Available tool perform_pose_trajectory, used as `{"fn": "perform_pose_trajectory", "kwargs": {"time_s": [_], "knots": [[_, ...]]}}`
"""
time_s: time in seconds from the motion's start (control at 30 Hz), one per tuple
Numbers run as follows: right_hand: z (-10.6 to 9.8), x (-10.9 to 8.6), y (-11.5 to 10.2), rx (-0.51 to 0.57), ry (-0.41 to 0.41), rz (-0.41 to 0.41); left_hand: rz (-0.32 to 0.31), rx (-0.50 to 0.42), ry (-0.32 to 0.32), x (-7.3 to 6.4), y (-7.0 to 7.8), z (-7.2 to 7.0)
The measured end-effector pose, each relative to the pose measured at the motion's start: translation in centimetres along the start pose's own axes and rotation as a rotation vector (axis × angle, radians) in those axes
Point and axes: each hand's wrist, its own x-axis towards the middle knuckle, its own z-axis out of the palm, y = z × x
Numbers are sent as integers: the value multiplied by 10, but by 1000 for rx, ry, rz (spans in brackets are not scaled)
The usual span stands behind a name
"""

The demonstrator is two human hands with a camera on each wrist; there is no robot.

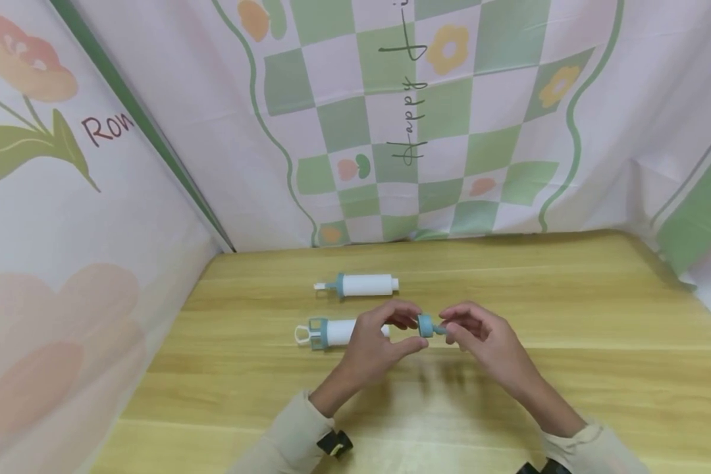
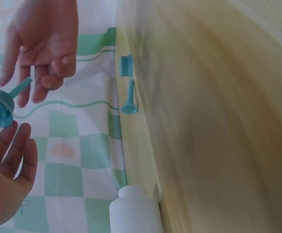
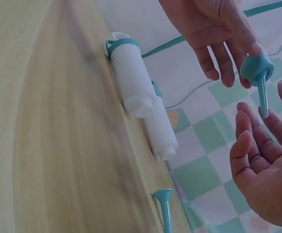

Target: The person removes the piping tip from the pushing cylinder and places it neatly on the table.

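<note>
Above the table, my left hand (image 1: pixel 374 337) pinches a teal nozzle cap (image 1: pixel 425 326) between thumb and fingers. Its thin spout (image 3: pixel 262 94) points toward my right hand (image 1: pixel 490 339). In the right wrist view, the right fingertips are right at the spout's end while the thumb stands apart, fingers loosely bent. Behind the left hand lies a white plunger tube (image 1: pixel 339 332) with a teal collar and looped white handle, partly covered by that hand. A second such tube (image 1: pixel 367 285) lies farther back.
A loose teal nozzle (image 2: pixel 129 99) with a flared base is on the table, and a short teal piece (image 2: pixel 126 65) sits beside it. The wooden table (image 1: pixel 569 296) ends at hanging cloth (image 1: pixel 438 131) with a green check print; more cloth (image 1: pixel 95 230) hangs at left.
</note>
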Motion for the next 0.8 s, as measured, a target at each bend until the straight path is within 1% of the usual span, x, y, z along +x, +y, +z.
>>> {"fn": "perform_pose_trajectory", "kwargs": {"time_s": [0.17,0.23,0.37,0.53,0.67,0.8], "knots": [[0,-4,4,75,-1,-1,-15,11,9,-2,0,-3],[0,-5,5,86,5,-1,-22,12,10,-3,0,-3],[0,-4,4,56,33,16,-47,6,6,-4,1,-5],[-1,-3,-1,19,68,49,-72,21,6,-5,2,-6],[-2,-2,-4,24,74,44,-82,28,10,-7,3,-7],[-2,-1,-6,10,70,29,-75,20,18,-8,2,-6]]}}
